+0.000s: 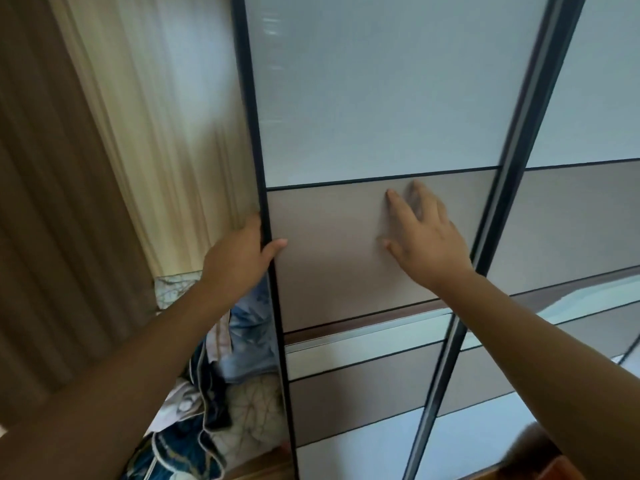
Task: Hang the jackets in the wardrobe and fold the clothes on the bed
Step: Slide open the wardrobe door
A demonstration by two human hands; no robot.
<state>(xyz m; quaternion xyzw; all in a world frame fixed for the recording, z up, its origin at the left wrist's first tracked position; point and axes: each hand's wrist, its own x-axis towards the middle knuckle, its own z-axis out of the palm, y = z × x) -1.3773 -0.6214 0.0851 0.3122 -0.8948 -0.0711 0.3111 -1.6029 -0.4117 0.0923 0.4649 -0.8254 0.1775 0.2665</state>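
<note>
The wardrobe door (346, 254) filled the middle of the view, with a dark frame around white and beige panels. The left hand (239, 258) held the left edge of the door frame at about 9 o'clock from the centre: the thumb (275, 245) lay on the front of the beige panel, and the other fingers went behind the edge, so I cannot tell how they were placed. The right hand (422, 237) was flat on the same beige panel, at 3 o'clock from the left hand, with its fingers (398, 206) spread and pointing to 11 o'clock, touching the panel. Clothes (249, 327), blue denim among them, showed in the gap left of the door, at 6 o'clock below the left hand. A curtain (104, 150) hung at 9 o'clock.
</note>
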